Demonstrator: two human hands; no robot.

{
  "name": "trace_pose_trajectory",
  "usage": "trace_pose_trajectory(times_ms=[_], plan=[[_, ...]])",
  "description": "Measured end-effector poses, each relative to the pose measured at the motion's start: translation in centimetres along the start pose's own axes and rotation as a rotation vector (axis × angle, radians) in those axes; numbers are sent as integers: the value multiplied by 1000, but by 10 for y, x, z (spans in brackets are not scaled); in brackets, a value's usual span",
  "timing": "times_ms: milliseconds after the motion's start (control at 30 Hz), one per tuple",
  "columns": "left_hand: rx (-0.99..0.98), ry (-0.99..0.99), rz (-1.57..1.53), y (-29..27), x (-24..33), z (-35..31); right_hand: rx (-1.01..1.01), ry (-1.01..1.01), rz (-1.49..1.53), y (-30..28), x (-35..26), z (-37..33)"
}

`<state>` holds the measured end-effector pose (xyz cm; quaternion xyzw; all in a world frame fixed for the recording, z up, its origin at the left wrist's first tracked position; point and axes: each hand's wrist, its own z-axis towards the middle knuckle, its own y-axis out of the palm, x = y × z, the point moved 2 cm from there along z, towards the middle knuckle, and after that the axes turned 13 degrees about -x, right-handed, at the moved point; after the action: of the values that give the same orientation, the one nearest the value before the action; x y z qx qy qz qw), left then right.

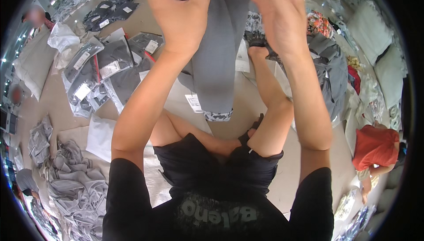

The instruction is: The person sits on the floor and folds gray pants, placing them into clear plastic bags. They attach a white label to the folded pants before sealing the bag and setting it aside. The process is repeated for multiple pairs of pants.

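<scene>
A long grey garment (216, 60), folded lengthwise, hangs in front of me from both raised hands. Its lower end shows a black-and-white patterned band, and a white tag (193, 102) dangles beside it. My left hand (185, 20) is closed on the upper part, the thumb pressed against the cloth. On the other side my right hand (280, 18) grips the garment's top edge with its fingers bent toward the cloth. The upper frame edge cuts off some fingertips of both hands and the top of the garment.
Grey garments in clear bags (110, 62) lie at left, near a white bag (100, 137). A heap of grey clothes (75, 188) fills the lower left. More dark grey garments (329, 73) lie at right, before stuffed sacks (371, 31). A person in red (375, 146) bends at far right.
</scene>
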<state>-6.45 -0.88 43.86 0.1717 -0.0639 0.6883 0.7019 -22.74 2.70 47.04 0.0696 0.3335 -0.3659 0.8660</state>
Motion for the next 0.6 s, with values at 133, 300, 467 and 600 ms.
trace_pose_trajectory(times_ms=[133, 300, 467, 600], plan=[[-2, -48, -155, 21, 6, -9, 485, -23, -46, -85, 79, -73], [-34, -58, -179, 25, -57, 4, 584, 700, 109, -80, 287, -237], [-59, -398, -40, -14, -205, -43, 837, 1049, 383, -41, 341, -355], [-75, -614, 521, -64, -313, -155, 906, 1211, 349, -47, 374, -404]])
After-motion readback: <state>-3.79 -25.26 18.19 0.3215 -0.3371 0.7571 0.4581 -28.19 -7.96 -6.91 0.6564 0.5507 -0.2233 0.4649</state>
